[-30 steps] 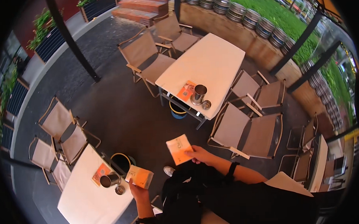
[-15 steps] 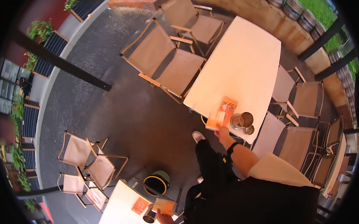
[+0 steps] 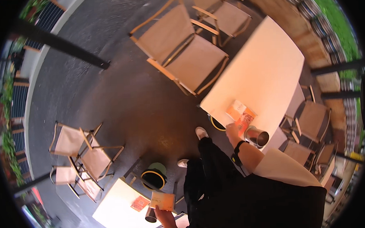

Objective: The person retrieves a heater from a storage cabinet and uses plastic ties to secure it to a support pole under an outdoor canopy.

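Observation:
At lower left, my left hand (image 3: 163,214) is closed on the near edge of a flat orange-and-white packet (image 3: 162,200). A metal cup (image 3: 151,216) lies tilted beside that hand, and a red-and-white packet (image 3: 139,203) lies on the small table. My right hand (image 3: 232,131), below a black wristband, is at the near edge of the long table. Its fingers are blurred and partly hidden. Close by lie a white-and-orange packet (image 3: 235,108) and a red-orange patterned packet (image 3: 248,115). A larger metal cup (image 3: 257,136) stands to the right of this hand.
Folding canvas chairs (image 3: 196,59) flank the long pale table (image 3: 265,63). More chairs (image 3: 96,161) stand at left. A green bucket with a yellow rim (image 3: 154,176) is on the dark floor near my feet. A black post (image 3: 63,42) rises at upper left.
My view has turned and shifted. The white-and-orange packet at my right hand has moved farther up the table, away from the fingers. My left hand keeps its packet.

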Motion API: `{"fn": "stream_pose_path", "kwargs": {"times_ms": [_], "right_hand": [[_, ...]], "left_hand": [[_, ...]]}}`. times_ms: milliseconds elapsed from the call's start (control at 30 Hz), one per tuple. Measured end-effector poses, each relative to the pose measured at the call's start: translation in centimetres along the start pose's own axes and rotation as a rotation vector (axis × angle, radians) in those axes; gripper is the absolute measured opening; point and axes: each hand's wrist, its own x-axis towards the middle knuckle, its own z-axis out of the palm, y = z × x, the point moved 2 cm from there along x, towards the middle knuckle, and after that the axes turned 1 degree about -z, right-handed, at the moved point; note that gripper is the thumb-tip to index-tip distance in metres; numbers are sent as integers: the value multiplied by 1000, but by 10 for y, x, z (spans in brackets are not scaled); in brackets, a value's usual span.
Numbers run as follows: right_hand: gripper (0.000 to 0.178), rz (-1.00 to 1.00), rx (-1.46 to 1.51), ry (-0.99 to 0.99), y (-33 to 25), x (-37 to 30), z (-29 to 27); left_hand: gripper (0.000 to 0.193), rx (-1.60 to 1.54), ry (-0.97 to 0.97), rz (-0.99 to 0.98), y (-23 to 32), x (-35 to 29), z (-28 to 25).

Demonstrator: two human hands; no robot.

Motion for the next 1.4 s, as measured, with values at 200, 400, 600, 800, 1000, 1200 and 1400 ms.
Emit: {"fn": "stream_pose_path", "kwargs": {"times_ms": [200, 400, 600, 800, 1000, 1200, 1400], "right_hand": [[31, -130, -189, -1401, -184, -228, 44], [44, -401, -421, -1952, -231, -475, 82], [49, -1043, -444, -1639, -198, -527, 166], [51, -973, -712, -1317, -190, -481, 323], [44, -766, -727, -1529, -194, -597, 454], [48, -1247, -1032, -1459, -155, -670, 552], [53, -1672, -1208, -1247, -151, -685, 544]], "left_hand": [[49, -154, -98, 99, 8, -14, -6], [54, -398, -196, 141, 9, -24, -66], [39, -492, 143, 73, -29, -26, -148], [35, -455, 594, -55, -173, -57, -218], [25, -901, 913, -439, -322, -164, -97], [23, -1054, 834, -713, -288, -165, 75], [23, -1227, 945, -565, -283, -155, 125]]}}
